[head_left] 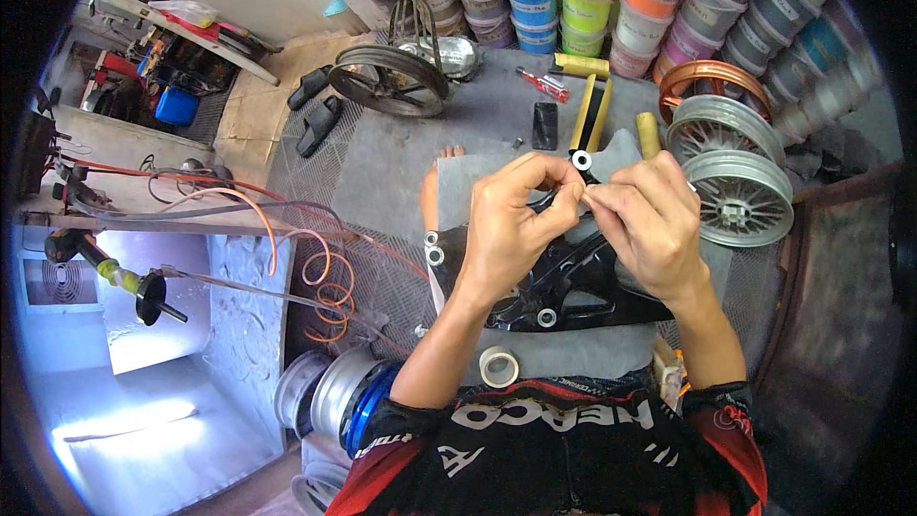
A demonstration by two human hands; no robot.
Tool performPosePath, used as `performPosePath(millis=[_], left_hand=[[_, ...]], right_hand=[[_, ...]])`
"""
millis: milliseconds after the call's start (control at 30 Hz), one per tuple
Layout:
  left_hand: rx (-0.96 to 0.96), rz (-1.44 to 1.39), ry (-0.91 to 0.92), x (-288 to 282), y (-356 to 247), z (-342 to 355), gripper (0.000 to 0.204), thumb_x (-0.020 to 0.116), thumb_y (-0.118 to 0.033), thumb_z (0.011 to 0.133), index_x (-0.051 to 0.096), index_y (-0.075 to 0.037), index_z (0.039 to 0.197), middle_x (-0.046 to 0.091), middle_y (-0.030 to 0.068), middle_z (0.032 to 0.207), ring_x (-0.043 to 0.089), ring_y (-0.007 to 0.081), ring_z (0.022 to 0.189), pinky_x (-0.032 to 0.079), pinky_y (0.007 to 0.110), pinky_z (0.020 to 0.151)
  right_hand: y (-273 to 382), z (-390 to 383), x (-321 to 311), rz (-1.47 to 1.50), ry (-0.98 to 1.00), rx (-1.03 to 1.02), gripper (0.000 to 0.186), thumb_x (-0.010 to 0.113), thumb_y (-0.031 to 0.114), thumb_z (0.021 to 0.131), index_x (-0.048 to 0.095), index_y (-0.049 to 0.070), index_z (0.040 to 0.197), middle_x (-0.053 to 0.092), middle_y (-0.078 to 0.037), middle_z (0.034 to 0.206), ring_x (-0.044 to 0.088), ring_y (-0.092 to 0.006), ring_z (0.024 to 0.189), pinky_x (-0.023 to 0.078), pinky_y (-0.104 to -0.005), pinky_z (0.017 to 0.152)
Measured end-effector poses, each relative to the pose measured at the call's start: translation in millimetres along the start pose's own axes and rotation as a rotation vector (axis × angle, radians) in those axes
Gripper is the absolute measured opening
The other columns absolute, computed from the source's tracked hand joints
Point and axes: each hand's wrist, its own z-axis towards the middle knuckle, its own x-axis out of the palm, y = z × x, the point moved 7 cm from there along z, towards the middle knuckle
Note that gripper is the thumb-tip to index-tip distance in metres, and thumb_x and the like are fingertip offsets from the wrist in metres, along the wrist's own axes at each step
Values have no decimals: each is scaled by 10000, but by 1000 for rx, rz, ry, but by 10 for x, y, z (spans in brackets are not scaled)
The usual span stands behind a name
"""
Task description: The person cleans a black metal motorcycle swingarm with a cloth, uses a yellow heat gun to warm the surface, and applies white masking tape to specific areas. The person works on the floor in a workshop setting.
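Note:
In front of me my left hand (516, 215) and my right hand (657, 220) meet, thumbs and fingers pinched together at the tips. What they pinch is too small and too covered to make out. Below them lies a black glossy metal frame part (573, 301) with round pale-rimmed holes, on a grey sheet (564, 349). Just beyond my fingertips a white-rimmed round end (582, 161) of black metal shows. My hands cover part of the frame. A roll of pale masking tape (499, 367) rests between the frame and my body.
Past my hands lie a black phone (544, 126), a yellow-covered black piece (593, 113) and a red hand tool (543, 84). Wheel rims (731, 196) stack at the right; a dark wheel (390, 81) stands far left. Labelled tubs (532, 5) line the back. Hoses (325, 272) coil at left.

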Motion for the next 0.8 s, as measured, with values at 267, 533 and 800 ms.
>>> performPosePath(millis=[267,533,800], left_hand=[[-8,2,65,-1,26,-45,34,663,-25,794,655,3,776,648,12,698,576,68,651,468,234,626],[-42,-86,49,109,161,-92,58,640,-18,807,621,34,826,636,65,773,598,122,725,479,260,694],[-313,-523,103,192,401,-180,87,645,-42,889,621,9,954,620,-19,861,561,64,774,451,207,700]], right_hand=[[34,-29,12,-53,66,31,157,744,25,683,632,34,793,576,-63,779,538,-246,703,455,-354,607],[24,-106,25,-98,40,-59,218,726,37,629,650,18,832,588,-50,788,537,-222,700,462,-340,604],[19,-147,-17,-127,-1,-116,257,712,80,616,686,43,869,611,-25,825,524,-196,700,450,-314,578]])
